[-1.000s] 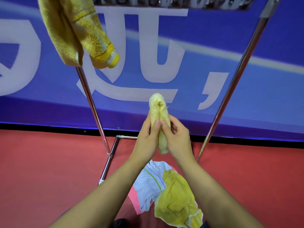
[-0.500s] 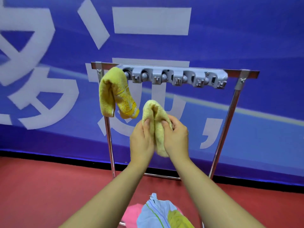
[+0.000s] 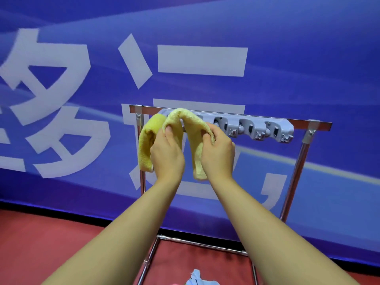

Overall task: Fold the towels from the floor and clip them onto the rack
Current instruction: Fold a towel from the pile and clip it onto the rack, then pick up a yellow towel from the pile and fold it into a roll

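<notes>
A blue banner with white characters (image 3: 201, 60) is seen behind a chrome rack (image 3: 296, 177), which stands on the red floor (image 3: 41, 243). Along the rack's top bar a grey clip strip (image 3: 255, 130) is mounted; three clips to the right of the hands are seen free. At the rack's left end a darker yellow towel (image 3: 147, 145) is hung already, its length running downward.

The clipping step is judged to be in hand. A pale yellow folded towel (image 3: 197, 157) is held against the clip strip, draped in an arch with its fold uppermost and both ends pointing down. One side is pinched by the left hand (image 3: 167, 157), the other is gripped by the right hand (image 3: 219, 155). Next, the fold would need pressing into a clip; whether it is yet seated cannot be told.

At the rack's foot, a light blue cloth (image 3: 198, 279) is left on the floor.
</notes>
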